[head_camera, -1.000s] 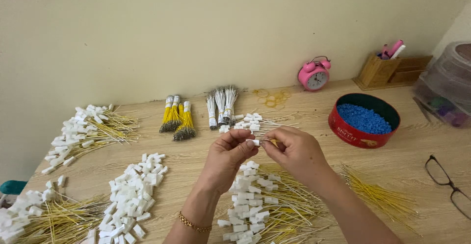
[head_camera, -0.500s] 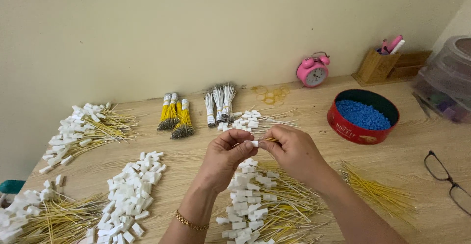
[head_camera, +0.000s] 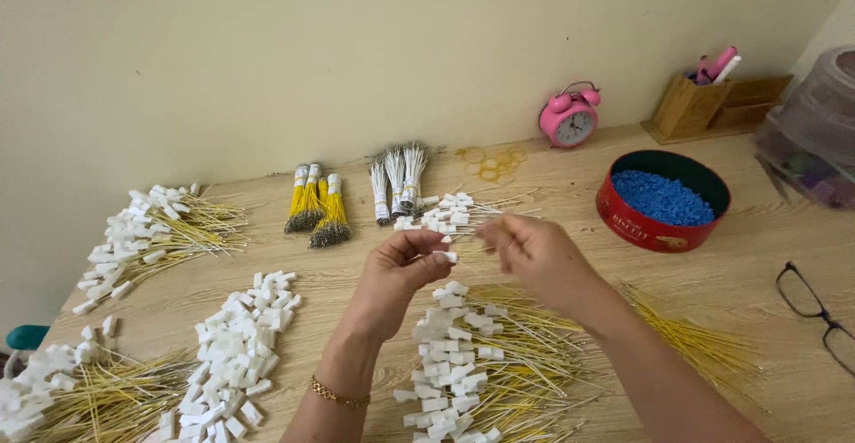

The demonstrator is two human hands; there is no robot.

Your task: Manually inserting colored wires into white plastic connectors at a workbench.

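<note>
Head view, looking down on a wooden table. Left hand raised above the tabletop, thumb and forefinger pinched on a small white plastic block. Right hand just beside it, fingers drawn together near the block; whether grasping a thin wire cannot be told. Both hands held over a heap of white blocks fitted with yellow wires, directly below and near the front edge. Behind the hands, a smaller cluster of white blocks on pale wires. Further back, bundles of yellow wires and bundles of white wires lying side by side near the wall. Loose pile of bare white blocks to the left of the left forearm, a gold bracelet on that wrist. Round red tin of blue pellets to the right, well apart from the hands. Pink alarm clock against the wall, wooden pen holder beside it. Black glasses at the right edge.
</note>
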